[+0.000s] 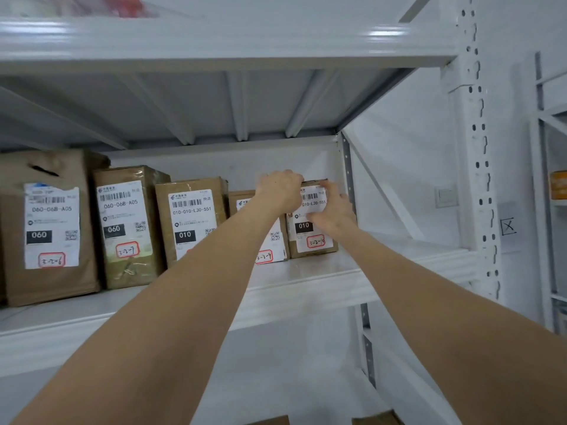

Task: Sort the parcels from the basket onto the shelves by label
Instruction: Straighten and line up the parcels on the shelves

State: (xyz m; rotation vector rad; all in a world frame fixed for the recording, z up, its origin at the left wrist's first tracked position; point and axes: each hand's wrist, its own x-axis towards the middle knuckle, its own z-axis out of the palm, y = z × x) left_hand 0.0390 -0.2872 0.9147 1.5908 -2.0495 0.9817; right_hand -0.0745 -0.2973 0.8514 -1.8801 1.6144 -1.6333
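Observation:
A small brown parcel (313,240), labelled 010 and hand-marked 3-2-10, stands upright at the right end of a white metal shelf (306,280). My left hand (280,190) grips its top left corner with curled fingers. My right hand (333,211) holds its right side, the thumb lying across the label. To its left stands a row of brown parcels: one marked 3-2-9 (270,250) partly hidden by my left arm, another 010 parcel (190,219), and two 060 parcels (125,222) (49,225).
The shelf's perforated white upright (481,154) rises at the right, with a diagonal brace behind the parcel. A shelf board (214,41) sits close overhead. Another rack with an orange item (558,185) stands far right. Brown cardboard (377,420) shows at the bottom edge.

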